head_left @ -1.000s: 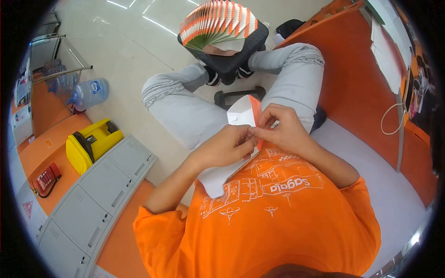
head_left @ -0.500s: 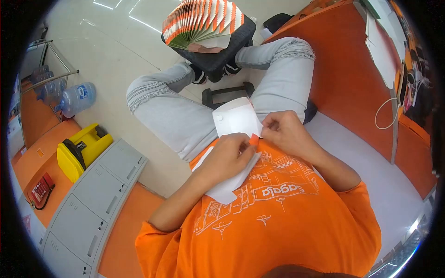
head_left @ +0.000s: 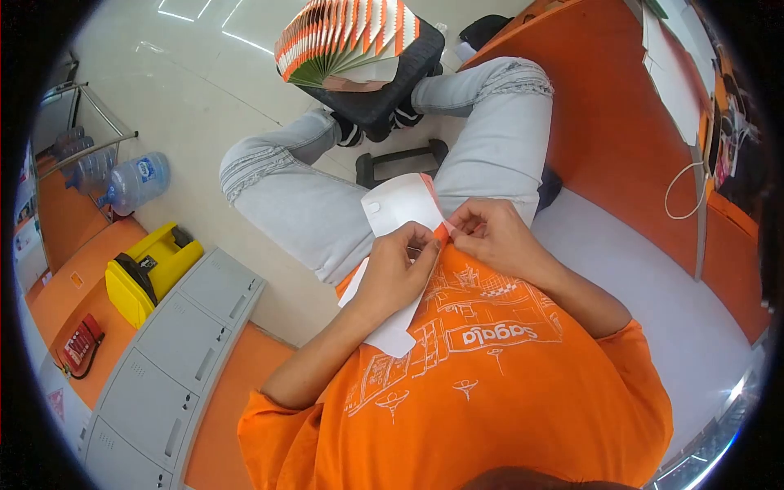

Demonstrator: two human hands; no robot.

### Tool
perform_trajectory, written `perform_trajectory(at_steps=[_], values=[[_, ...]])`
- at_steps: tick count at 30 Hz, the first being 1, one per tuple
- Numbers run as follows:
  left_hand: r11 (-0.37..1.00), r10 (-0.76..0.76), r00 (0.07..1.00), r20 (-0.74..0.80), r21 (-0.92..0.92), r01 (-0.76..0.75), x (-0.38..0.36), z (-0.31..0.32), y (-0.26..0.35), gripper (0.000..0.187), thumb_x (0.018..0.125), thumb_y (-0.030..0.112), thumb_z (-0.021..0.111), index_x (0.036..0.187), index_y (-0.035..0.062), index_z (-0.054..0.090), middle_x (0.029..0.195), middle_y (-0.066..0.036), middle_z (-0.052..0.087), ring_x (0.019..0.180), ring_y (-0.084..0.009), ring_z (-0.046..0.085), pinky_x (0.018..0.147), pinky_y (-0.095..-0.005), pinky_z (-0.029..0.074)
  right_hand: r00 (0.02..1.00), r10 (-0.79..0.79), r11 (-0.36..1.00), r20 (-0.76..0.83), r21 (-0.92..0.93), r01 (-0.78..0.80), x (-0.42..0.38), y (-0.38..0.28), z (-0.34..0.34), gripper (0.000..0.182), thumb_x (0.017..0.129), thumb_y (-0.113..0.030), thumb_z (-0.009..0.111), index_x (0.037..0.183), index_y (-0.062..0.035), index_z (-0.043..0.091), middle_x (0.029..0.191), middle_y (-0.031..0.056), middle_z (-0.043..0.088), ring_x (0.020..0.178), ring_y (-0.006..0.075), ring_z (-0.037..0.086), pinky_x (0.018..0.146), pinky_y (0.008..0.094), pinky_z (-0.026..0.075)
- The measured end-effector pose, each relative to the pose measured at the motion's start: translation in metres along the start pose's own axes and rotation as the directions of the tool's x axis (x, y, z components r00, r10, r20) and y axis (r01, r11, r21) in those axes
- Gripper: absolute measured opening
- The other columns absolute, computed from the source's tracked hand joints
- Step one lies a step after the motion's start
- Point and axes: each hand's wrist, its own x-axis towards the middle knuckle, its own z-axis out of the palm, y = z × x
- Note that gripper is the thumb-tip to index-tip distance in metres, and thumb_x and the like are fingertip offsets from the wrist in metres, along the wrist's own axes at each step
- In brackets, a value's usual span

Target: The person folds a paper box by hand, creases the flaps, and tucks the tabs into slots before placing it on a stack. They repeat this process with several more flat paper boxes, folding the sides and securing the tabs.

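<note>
A white card piece, cut and creased like a carton blank with orange on its other side, lies across my lap. My left hand is closed on its middle, thumb and fingers pinching near an orange flap. Close by on the right, my right hand pinches the edge of the same piece between thumb and fingertips. One white end with a small round cutout or tab sticks out above my hands. Below my left hand, another white part rests against my orange shirt. The fingers hide the fold between them.
A fanned stack of orange and white card pieces sits on a black stool ahead of my knees. Grey lockers and a yellow bin stand left, with water bottles beyond. An orange desk panel rises at right.
The card's upper end has tilted and shifted slightly left, showing more orange along its right edge. My right hand has moved a little left, closer to my left hand.
</note>
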Motion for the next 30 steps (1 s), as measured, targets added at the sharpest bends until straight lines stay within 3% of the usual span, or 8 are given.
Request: perform_trajectory(at_steps=[2, 4, 14, 16, 22, 25, 28, 30], values=[[0.999, -0.028, 0.999, -0.016, -0.039, 0.028, -0.001, 0.002, -0.006, 0.015, 0.100, 0.012, 0.064, 0.099, -0.0037, 0.064, 0.085, -0.002, 0.066, 0.076, -0.0057, 0.059, 0.066, -0.0230, 0.048, 0.999, 0.020, 0.997, 0.042, -0.070, -0.017, 0.000, 0.002, 0.000, 0.020, 0.091, -0.009, 0.070, 0.099, 0.0091, 0.071, 0.084, 0.0118, 0.073, 0.076, 0.0142, 0.066, 0.070, 0.0284, 0.055], [0.996, -0.055, 0.998, -0.033, -0.077, 0.053, -0.002, 0.003, -0.008, 0.015, 0.100, 0.012, 0.064, 0.099, -0.0033, 0.063, 0.085, -0.001, 0.066, 0.076, -0.0057, 0.059, 0.066, -0.0225, 0.047, 0.994, 0.093, 0.991, 0.055, 0.089, -0.098, 0.001, 0.009, 0.002, 0.021, 0.092, -0.011, 0.070, 0.098, 0.0090, 0.071, 0.083, 0.0109, 0.072, 0.076, 0.0130, 0.065, 0.070, 0.0292, 0.054], [0.987, -0.071, 0.997, -0.036, -0.146, 0.065, -0.003, 0.009, -0.010, 0.015, 0.100, 0.013, 0.064, 0.100, -0.0018, 0.062, 0.088, -0.003, 0.065, 0.079, -0.0065, 0.058, 0.069, -0.0231, 0.047, 0.978, 0.148, 0.960, 0.145, 0.217, -0.177, 0.003, 0.025, 0.004, 0.017, 0.093, -0.010, 0.069, 0.097, 0.0068, 0.069, 0.088, 0.0094, 0.070, 0.082, 0.0125, 0.065, 0.076, 0.0275, 0.053], [0.985, -0.063, 0.997, -0.043, -0.162, 0.055, -0.003, 0.010, -0.011, 0.016, 0.100, 0.013, 0.065, 0.100, -0.0020, 0.062, 0.088, -0.004, 0.066, 0.080, -0.0069, 0.059, 0.070, -0.0237, 0.048, 0.993, 0.002, 0.970, 0.115, 0.241, -0.030, -0.001, 0.032, 0.012, 0.013, 0.092, -0.008, 0.070, 0.094, 0.0055, 0.069, 0.094, 0.0093, 0.068, 0.086, 0.0143, 0.066, 0.079, 0.0291, 0.054], [0.990, -0.022, 1.000, -0.006, -0.139, 0.021, -0.001, 0.011, -0.011, 0.018, 0.100, 0.014, 0.065, 0.103, -0.0032, 0.063, 0.092, -0.004, 0.067, 0.082, -0.0089, 0.061, 0.073, -0.0258, 0.049, 0.991, -0.117, 0.993, 0.070, 0.012, 0.117, -0.012, 0.024, 0.013, 0.008, 0.089, -0.001, 0.068, 0.096, 0.0041, 0.067, 0.097, 0.0127, 0.066, 0.085, 0.0208, 0.068, 0.076, 0.0314, 0.056], [0.992, -0.063, 0.996, 0.063, -0.107, 0.070, 0.003, 0.008, -0.015, 0.020, 0.101, 0.013, 0.064, 0.111, -0.0049, 0.063, 0.097, -0.006, 0.068, 0.086, -0.0103, 0.061, 0.077, -0.0262, 0.050, 0.979, -0.203, 0.979, -0.027, 0.024, 0.204, -0.021, 0.016, 0.023, 0.012, 0.087, 0.000, 0.070, 0.097, 0.0038, 0.066, 0.098, 0.0133, 0.064, 0.080, 0.0237, 0.067, 0.075, 0.0331, 0.056], [0.980, -0.028, 1.000, -0.012, -0.197, 0.026, 0.004, 0.013, -0.020, 0.024, 0.102, 0.012, 0.064, 0.118, -0.0060, 0.063, 0.103, -0.008, 0.069, 0.093, -0.0121, 0.063, 0.083, -0.0272, 0.051, 0.947, -0.315, 0.949, -0.065, -0.052, 0.312, -0.019, 0.018, 0.028, 0.016, 0.083, 0.001, 0.073, 0.097, 0.0031, 0.065, 0.102, 0.0133, 0.063, 0.085, 0.0269, 0.066, 0.078, 0.0349, 0.055], [0.935, 0.066, 0.980, -0.189, -0.330, -0.127, -0.001, 0.019, -0.009, 0.024, 0.102, 0.015, 0.065, 0.113, -0.0060, 0.065, 0.101, -0.013, 0.072, 0.091, -0.0152, 0.068, 0.082, -0.0304, 0.055, 0.906, -0.411, 0.905, -0.104, -0.171, 0.391, -0.016, 0.015, 0.028, 0.018, 0.081, 0.002, 0.074, 0.096, 0.0035, 0.065, 0.103, 0.0134, 0.063, 0.090, 0.0284, 0.065, 0.079, 0.0355, 0.055]])
